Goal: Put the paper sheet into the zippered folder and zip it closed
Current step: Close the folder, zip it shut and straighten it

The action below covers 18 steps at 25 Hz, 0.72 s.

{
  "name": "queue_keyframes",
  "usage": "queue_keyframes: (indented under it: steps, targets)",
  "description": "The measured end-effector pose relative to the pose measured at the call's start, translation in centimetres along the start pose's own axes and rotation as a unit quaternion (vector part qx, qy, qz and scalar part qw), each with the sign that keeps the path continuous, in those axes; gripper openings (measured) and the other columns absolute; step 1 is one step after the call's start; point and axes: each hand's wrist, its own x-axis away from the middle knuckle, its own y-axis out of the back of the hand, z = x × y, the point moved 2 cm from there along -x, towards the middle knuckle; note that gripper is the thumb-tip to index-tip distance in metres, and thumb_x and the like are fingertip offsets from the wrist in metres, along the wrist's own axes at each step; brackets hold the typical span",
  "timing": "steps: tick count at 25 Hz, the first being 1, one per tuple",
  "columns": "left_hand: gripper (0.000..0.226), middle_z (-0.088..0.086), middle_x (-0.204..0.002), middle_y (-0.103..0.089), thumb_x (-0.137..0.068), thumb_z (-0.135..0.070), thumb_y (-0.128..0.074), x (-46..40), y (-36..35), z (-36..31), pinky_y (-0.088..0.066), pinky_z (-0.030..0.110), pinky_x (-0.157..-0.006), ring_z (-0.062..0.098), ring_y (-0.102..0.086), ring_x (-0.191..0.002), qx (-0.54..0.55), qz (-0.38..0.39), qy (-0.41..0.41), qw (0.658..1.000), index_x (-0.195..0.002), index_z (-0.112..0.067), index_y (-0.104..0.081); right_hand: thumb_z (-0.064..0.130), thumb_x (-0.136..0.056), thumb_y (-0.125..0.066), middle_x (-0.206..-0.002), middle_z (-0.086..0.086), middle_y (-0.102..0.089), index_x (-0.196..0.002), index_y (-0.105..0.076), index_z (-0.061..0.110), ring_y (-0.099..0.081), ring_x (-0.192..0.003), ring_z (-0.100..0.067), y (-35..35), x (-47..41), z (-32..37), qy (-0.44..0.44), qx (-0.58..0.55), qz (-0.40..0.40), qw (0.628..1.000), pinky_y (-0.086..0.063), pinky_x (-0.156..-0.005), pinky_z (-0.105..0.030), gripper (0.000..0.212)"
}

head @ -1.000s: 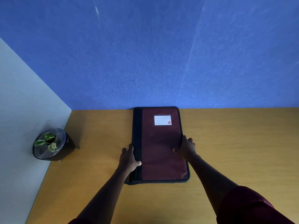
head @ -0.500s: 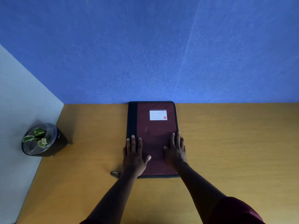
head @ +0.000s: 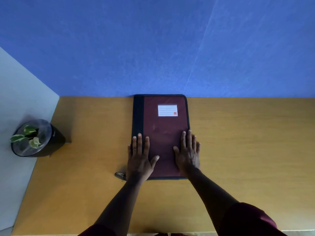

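A maroon zippered folder (head: 163,126) with a black spine strip and a white label lies flat and closed on the wooden desk, its far end against the blue wall. My left hand (head: 139,157) rests flat on its near left part, fingers straight. My right hand (head: 187,154) lies flat on the near right edge, fingers straight. A dark zipper pull (head: 120,175) sticks out at the near left corner. No paper sheet is visible.
A black pot with a small green plant (head: 36,138) stands at the desk's left edge by the pale side wall. The wooden desk (head: 247,150) stretches right of the folder. The blue wall (head: 153,48) rises right behind it.
Both hands went from gripping the folder's side edges to lying flat on its cover. The folder now sits straight against the wall, and the view has tilted slightly.
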Motion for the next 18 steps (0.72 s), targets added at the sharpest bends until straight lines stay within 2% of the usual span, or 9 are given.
queue_keyframes:
  steps: [6,11,15,18]
  targets:
    - [0.087,0.010,-0.166,0.009,-0.094,-0.073,-0.019,-0.1,-0.7,0.4,-0.010,0.053,-0.122,0.030,0.007,-0.153,0.003,-0.020,-0.007,1.000,-0.159,-0.019,0.001,0.052,-0.100,-0.031,-0.165,-0.007,0.008,-0.157,0.003,0.020,0.003,-0.152,-0.032,-0.4,-0.2,-0.2,-0.002,0.006,-0.004,1.000,-0.006,-0.122,-0.051,0.074]
    - [0.087,0.010,-0.166,0.012,-0.095,-0.071,-0.022,0.1,-0.4,0.3,-0.006,0.051,-0.123,0.029,0.011,-0.153,-0.002,-0.013,-0.021,1.000,-0.159,-0.018,0.002,0.054,-0.100,-0.031,-0.165,-0.006,0.010,-0.157,0.005,0.019,0.004,-0.152,-0.032,0.0,-0.1,-0.2,0.001,0.014,0.010,1.000,-0.006,-0.121,-0.052,0.076]
    - [0.085,0.009,-0.165,0.016,-0.095,-0.070,-0.016,-0.6,1.7,0.2,-0.009,0.050,-0.124,0.027,0.014,-0.152,-0.030,-0.006,-0.048,0.998,-0.158,-0.017,0.008,0.056,-0.099,-0.031,-0.165,-0.004,0.013,-0.156,0.009,0.019,0.007,-0.152,-0.029,2.0,-0.7,-0.4,0.015,0.021,0.015,1.000,-0.003,-0.122,-0.051,0.079]
    - [0.085,0.007,-0.164,0.022,-0.096,-0.069,-0.017,-2.1,5.5,-0.8,-0.003,0.046,-0.125,0.024,0.019,-0.151,-0.019,-0.024,-0.050,0.998,-0.157,-0.017,0.013,0.057,-0.098,-0.031,-0.164,-0.004,0.016,-0.157,0.008,0.019,0.010,-0.152,-0.028,5.2,-1.5,0.3,0.031,0.006,-0.015,0.999,0.001,-0.122,-0.050,0.079]
